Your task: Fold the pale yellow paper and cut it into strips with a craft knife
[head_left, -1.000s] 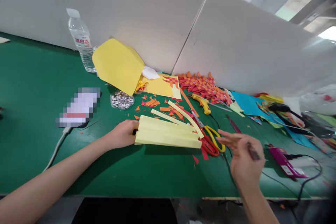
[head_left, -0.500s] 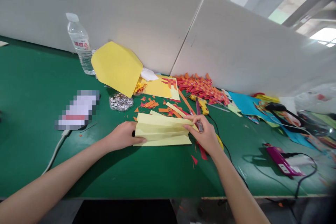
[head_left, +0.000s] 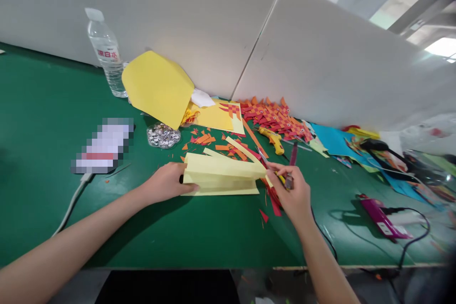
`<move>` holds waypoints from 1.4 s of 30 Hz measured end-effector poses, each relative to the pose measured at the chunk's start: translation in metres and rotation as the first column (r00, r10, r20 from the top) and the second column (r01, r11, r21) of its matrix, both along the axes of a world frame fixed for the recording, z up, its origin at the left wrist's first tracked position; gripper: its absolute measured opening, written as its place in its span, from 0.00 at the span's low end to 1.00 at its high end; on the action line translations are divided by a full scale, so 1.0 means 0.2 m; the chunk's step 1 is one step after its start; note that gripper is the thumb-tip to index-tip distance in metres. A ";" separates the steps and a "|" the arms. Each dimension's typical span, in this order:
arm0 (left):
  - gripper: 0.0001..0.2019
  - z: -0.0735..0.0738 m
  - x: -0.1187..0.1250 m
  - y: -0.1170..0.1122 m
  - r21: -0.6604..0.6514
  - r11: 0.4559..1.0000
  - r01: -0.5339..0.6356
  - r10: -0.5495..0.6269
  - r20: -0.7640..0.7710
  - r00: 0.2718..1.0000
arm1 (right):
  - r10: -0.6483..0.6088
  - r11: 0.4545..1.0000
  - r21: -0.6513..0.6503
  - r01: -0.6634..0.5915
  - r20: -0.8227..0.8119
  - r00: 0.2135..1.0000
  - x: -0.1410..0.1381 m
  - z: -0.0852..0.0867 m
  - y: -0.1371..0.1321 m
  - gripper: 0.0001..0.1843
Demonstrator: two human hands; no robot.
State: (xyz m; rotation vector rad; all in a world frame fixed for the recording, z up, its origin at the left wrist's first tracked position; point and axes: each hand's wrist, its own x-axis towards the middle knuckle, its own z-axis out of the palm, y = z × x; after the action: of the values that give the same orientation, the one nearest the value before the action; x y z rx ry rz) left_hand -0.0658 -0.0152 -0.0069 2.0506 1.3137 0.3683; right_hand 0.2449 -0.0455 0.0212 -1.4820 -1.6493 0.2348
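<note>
A folded sheet of pale yellow paper [head_left: 221, 168] lies in front of me, its layers gaping toward me. At its left end my left hand [head_left: 170, 181] grips it, thumb on the lower layer and fingers behind. My right hand [head_left: 290, 187] is closed around what looks like a utility knife [head_left: 289, 180], its long dark-red part pointing up and away. That hand's thumb and forefinger are at the paper's right end; whether they pinch it is unclear. Pale yellow strips [head_left: 242, 147] and orange paper scraps [head_left: 204, 139] lie just behind the sheet.
Behind are a yellow glue gun [head_left: 272, 140], a heap of red-orange paper pieces [head_left: 272, 116], a container of googly eyes [head_left: 164, 136] and a large yellow sheet [head_left: 158, 88]. A phone [head_left: 107, 145] and water bottle [head_left: 107, 54] stand left; a purple power strip [head_left: 384, 218] lies right.
My right hand has moved right with the knife, to the paper's right end. The paper's upper layer now stands more open there. My left hand keeps its hold.
</note>
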 end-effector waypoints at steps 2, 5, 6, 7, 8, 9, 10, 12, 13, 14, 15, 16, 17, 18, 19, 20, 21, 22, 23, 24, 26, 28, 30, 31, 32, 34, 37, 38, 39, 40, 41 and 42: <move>0.15 0.00 0.00 0.00 -0.002 1.000 0.002 -0.002 -0.007 1.000 | -0.029 0.997 0.069 0.031 -0.032 0.999 0.00 0.03 -0.05 0.10; 0.14 0.00 0.01 0.00 -0.005 1.000 -0.011 0.011 -0.020 1.000 | 0.029 0.967 0.255 0.020 -0.186 0.982 -0.04 0.07 -0.16 0.15; 0.14 0.00 0.01 0.00 -0.006 1.000 -0.014 0.014 -0.019 1.000 | 0.070 0.953 0.303 0.004 -0.234 0.970 -0.06 0.08 -0.20 0.17; 0.15 0.01 0.01 0.00 -0.006 1.000 -0.015 0.015 -0.019 1.000 | 0.113 0.949 0.314 -0.025 -0.265 0.958 -0.08 0.09 -0.24 0.19; 0.15 0.01 0.01 0.00 -0.005 1.000 -0.015 0.014 -0.021 1.000 | 0.144 0.952 0.299 -0.061 -0.266 0.953 -0.11 0.11 -0.29 0.21; 0.15 0.01 0.01 0.00 -0.006 1.000 -0.013 0.013 -0.022 1.000 | 0.156 0.955 0.284 -0.087 -0.232 0.960 -0.13 0.11 -0.33 0.24; 0.15 0.01 0.01 0.00 -0.007 1.000 -0.011 0.011 -0.019 1.000 | 0.147 0.946 0.313 -0.081 -0.192 0.970 -0.14 0.12 -0.36 0.26; 0.15 0.01 0.01 0.00 -0.011 1.000 -0.011 0.011 -0.012 1.000 | 0.143 0.940 0.330 -0.084 -0.158 0.977 -0.18 0.14 -0.42 0.25; 0.15 0.01 0.01 0.00 -0.012 1.000 -0.011 0.011 -0.006 1.000 | 0.161 0.944 0.315 -0.101 -0.169 0.972 -0.20 0.14 -0.43 0.24; 0.14 0.02 0.00 0.00 -0.011 1.000 -0.008 0.008 -0.001 1.000 | 0.188 0.953 0.276 -0.129 -0.199 0.962 -0.22 0.14 -0.44 0.23; 0.14 0.02 0.00 0.00 -0.008 1.000 -0.003 0.003 0.002 1.000 | 0.224 0.962 0.213 -0.174 -0.239 0.945 -0.25 0.13 -0.45 0.22; 0.14 0.02 0.00 0.00 -0.005 1.000 0.001 -0.001 0.004 1.000 | 0.254 0.965 0.140 -0.222 -0.287 0.924 -0.28 0.12 -0.45 0.23; 0.14 0.02 0.00 0.00 -0.003 1.000 0.006 -0.006 0.006 1.000 | 0.268 0.963 0.070 -0.260 -0.338 0.902 -0.32 0.11 -0.45 0.24; 0.14 0.02 0.00 0.00 -0.002 1.000 0.010 -0.010 0.010 1.000 | 0.289 0.948 -0.010 -0.317 -0.384 0.877 -0.35 0.09 -0.45 0.27; 0.14 0.02 0.00 0.00 -0.002 1.000 0.010 -0.010 0.011 1.000 | 0.277 0.941 -0.053 -0.333 -0.443 0.853 -0.38 0.07 -0.44 0.26; 0.14 0.02 0.00 0.00 -0.001 1.000 0.008 -0.008 0.008 1.000 | 0.253 0.937 -0.088 -0.339 -0.501 0.828 -0.41 0.05 -0.43 0.24; 0.14 0.02 0.00 0.00 0.001 1.000 0.004 -0.004 0.001 1.000 | 0.223 0.932 -0.120 -0.341 -0.553 0.803 -0.43 0.04 -0.42 0.22; 0.15 0.02 0.00 0.00 0.004 1.000 0.001 -0.001 -0.009 1.000 | 0.180 0.932 -0.152 -0.330 -0.595 0.783 -0.44 0.02 -0.40 0.21; 0.15 0.02 0.00 0.00 0.006 1.000 -0.005 0.005 -0.020 1.000 | 0.138 0.931 -0.184 -0.316 -0.624 0.769 -0.44 0.00 -0.38 0.20; 0.15 0.02 0.01 0.00 0.007 1.000 -0.009 0.009 -0.030 1.000 | 0.096 0.931 -0.214 -0.296 -0.638 0.764 -0.44 -0.01 -0.36 0.18; 0.15 0.02 0.01 0.00 0.006 1.000 -0.012 0.012 -0.042 0.999 | 0.020 0.940 -0.254 -0.229 -0.627 0.779 -0.42 -0.02 -0.31 0.14; 0.15 0.02 0.00 0.00 0.004 1.000 -0.009 0.009 -0.043 0.999 | -0.036 0.947 -0.281 -0.157 -0.577 0.816 -0.40 -0.03 -0.25 0.11; 0.15 0.02 0.00 0.00 0.009 1.000 0.007 -0.007 -0.033 0.999 | -0.058 0.946 -0.301 -0.122 -0.528 0.847 -0.39 -0.03 -0.21 0.11; 0.15 0.02 0.00 0.00 0.012 1.000 0.014 -0.014 -0.028 1.000 | -0.059 0.944 -0.309 -0.120 -0.512 0.857 -0.39 -0.03 -0.19 0.12; 0.15 0.02 0.00 0.00 0.015 1.000 0.021 -0.020 -0.022 1.000 | -0.056 0.941 -0.316 -0.123 -0.502 0.863 -0.39 -0.02 -0.17 0.13; 0.14 0.01 0.00 0.00 0.018 0.999 0.027 -0.026 -0.015 1.000 | -0.048 0.935 -0.327 -0.134 -0.492 0.869 -0.40 -0.02 -0.15 0.14; 0.14 0.01 0.00 0.01 0.013 1.000 0.022 -0.021 -0.024 0.999 | -0.030 0.929 -0.335 -0.155 -0.486 0.873 -0.42 -0.03 -0.14 0.14; 0.14 0.01 0.00 0.01 0.011 1.000 0.019 -0.019 -0.030 0.999 | -0.029 0.929 -0.336 -0.157 -0.486 0.873 -0.42 -0.03 -0.13 0.14; 0.14 0.01 0.00 0.01 0.010 1.000 0.017 -0.016 -0.035 0.999 | -0.029 0.927 -0.340 -0.158 -0.486 0.874 -0.42 -0.03 -0.13 0.14; 0.14 0.01 0.00 0.01 0.009 1.000 0.016 -0.016 -0.039 0.999 | -0.031 0.925 -0.346 -0.159 -0.484 0.874 -0.43 -0.04 -0.13 0.14; 0.14 0.01 0.01 0.01 0.010 1.000 0.017 -0.016 -0.040 0.999 | -0.031 0.921 -0.353 -0.162 -0.483 0.875 -0.43 -0.05 -0.13 0.14; 0.14 0.01 0.01 0.01 0.011 1.000 0.019 -0.019 -0.039 0.999 | -0.031 0.918 -0.360 -0.166 -0.482 0.876 -0.43 -0.05 -0.12 0.14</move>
State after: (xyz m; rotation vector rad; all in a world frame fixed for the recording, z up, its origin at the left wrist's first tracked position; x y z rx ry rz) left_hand -0.0647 -0.0141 -0.0042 2.0879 1.3172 0.3291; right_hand 0.1594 -0.0703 0.0107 -1.4937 -1.2882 0.9479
